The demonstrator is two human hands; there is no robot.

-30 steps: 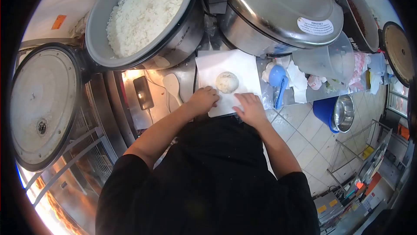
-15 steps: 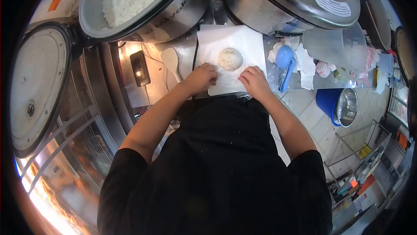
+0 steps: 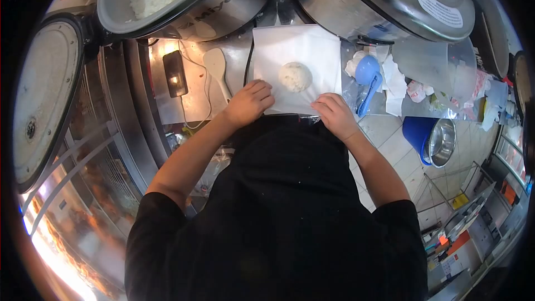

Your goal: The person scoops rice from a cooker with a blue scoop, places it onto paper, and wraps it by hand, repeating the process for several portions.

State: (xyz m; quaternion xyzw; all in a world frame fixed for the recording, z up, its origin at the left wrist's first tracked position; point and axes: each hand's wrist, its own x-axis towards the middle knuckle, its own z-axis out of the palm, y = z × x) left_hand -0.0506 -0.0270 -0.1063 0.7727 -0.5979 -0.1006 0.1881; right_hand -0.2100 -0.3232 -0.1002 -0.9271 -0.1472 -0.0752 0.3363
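Observation:
A rounded mound of white rice lies on a sheet of white paper on the metal counter. My left hand is closed on the paper's near left corner, its fingers bent. At the near right corner, my right hand pinches the paper edge between thumb and fingers. Both hands sit beside the mound without touching it. A white rice paddle lies just left of my left hand. To the right of the paper rests a blue scoop with a long handle.
An open rice cooker full of rice stands at the back left, a lidded cooker at the back right. A phone with a cable lies left. Clear plastic tubs and crumpled wrappers sit right; a blue bucket stands lower.
My right hand has shifted slightly toward my body and outward along the paper. My left hand has moved a little left. The rice mound stays on the paper, and the view has tilted slightly.

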